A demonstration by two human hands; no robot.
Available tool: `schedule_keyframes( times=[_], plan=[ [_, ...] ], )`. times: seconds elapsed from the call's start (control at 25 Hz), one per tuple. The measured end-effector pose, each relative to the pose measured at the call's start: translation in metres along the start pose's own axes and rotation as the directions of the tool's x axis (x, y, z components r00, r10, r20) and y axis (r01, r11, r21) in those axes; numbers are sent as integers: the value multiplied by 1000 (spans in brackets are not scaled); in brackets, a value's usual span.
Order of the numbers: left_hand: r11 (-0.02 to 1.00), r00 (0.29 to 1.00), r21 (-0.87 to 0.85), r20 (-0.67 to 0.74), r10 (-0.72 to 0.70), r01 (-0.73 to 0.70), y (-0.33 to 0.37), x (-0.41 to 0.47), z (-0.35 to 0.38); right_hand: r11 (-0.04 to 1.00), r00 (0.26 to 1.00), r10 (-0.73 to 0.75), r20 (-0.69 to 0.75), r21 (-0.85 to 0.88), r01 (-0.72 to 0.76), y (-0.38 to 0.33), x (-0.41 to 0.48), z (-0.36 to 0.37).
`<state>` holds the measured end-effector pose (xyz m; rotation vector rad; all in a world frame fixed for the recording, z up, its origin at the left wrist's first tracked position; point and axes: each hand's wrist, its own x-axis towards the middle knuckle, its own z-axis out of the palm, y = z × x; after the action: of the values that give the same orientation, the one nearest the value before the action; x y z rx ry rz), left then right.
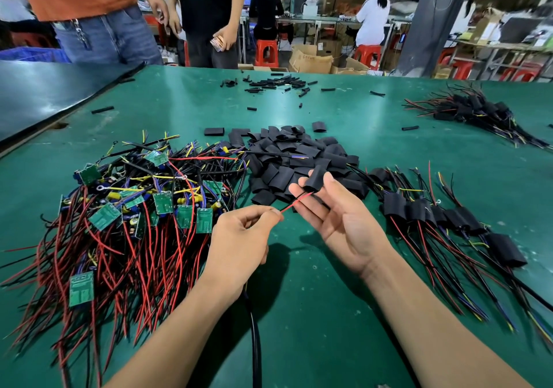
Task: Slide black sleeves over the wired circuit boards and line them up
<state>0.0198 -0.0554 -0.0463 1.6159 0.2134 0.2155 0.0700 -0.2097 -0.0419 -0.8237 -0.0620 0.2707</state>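
My left hand (239, 238) pinches the tip of a red wire (296, 202). My right hand (335, 211) pinches a black sleeve (316, 179) that the wire enters. On the green worktop (329, 298), bare circuit boards (161, 202) lie heaped at left and sleeved boards (449, 214) sit in a row at right.
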Motion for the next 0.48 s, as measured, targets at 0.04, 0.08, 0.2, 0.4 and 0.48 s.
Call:
schedule_keyframes(
  times=[0.04,0.08,0.2,0.4,0.48],
  plan=[
    [1000,1000,-5,-11,-8,7,0,0,0,1000,1000,1,10,-2,-1,0,-1,0],
    [1000,1000,-11,-22,-14,14,0,1,0,1000,1000,-2,20,-5,2,0,-1,0],
    [999,999,-31,-43,-18,17,1,1,0,999,999,-26,46,-39,27,0,-3,1],
    [1000,999,-31,-52,1,-3,1,2,0,988,992,-83,96,-119,94,4,-2,2],
    [998,1000,-63,-28,-5,3,2,2,0,972,989,-116,96,-193,132,8,0,1]
  ],
)
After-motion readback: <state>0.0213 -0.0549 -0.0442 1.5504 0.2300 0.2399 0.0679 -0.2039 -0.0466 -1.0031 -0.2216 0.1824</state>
